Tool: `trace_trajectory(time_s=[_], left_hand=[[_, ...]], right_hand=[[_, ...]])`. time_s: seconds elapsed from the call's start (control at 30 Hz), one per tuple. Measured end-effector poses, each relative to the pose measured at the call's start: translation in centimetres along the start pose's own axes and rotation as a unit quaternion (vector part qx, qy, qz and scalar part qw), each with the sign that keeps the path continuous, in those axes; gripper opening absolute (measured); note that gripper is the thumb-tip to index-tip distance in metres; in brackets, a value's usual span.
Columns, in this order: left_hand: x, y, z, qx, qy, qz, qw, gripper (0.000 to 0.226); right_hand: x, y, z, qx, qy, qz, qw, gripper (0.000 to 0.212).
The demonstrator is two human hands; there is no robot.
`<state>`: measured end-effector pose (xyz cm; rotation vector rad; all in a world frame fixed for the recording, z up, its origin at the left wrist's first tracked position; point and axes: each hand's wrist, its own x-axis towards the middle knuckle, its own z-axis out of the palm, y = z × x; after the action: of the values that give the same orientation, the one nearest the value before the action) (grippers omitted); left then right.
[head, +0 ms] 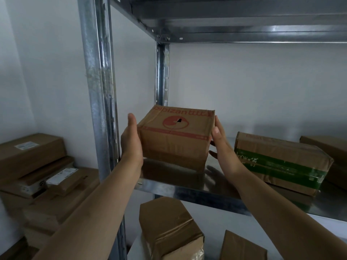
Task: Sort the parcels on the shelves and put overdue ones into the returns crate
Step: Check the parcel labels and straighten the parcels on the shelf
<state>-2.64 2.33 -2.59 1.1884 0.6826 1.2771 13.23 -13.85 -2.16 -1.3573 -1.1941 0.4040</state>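
Note:
A small cardboard parcel with red print and a red round logo (175, 136) is at the left end of the metal shelf (169, 186), its base on or just above the shelf surface. My left hand (131, 142) presses flat against its left side and my right hand (220, 145) against its right side, so both hold it. To its right on the same shelf lies a longer parcel with green tape (281, 162). No returns crate is in view.
A steel upright (101, 91) stands just left of my left hand, and another shelf (225, 25) spans overhead. Another brown box (326, 147) is at the far right. Two taped parcels (169, 228) sit on the shelf below. Stacked boxes (37, 175) fill the left corner.

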Motion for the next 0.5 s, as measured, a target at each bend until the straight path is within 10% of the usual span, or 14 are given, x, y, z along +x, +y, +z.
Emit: trace_trajectory(time_s=[0.3, 0.5], left_hand=[[0.3, -0.1, 0.1, 0.016, 0.006, -0.021, 1.0, 0.044], [-0.7, 0.3, 0.5, 0.067, 0.0, 0.055, 0.996, 0.031]], right_hand=[[0.4, 0.3, -0.3, 0.071, 0.021, 0.044, 0.996, 0.034], [-0.1, 0.4, -0.3, 0.057, 0.028, -0.058, 0.996, 0.072]])
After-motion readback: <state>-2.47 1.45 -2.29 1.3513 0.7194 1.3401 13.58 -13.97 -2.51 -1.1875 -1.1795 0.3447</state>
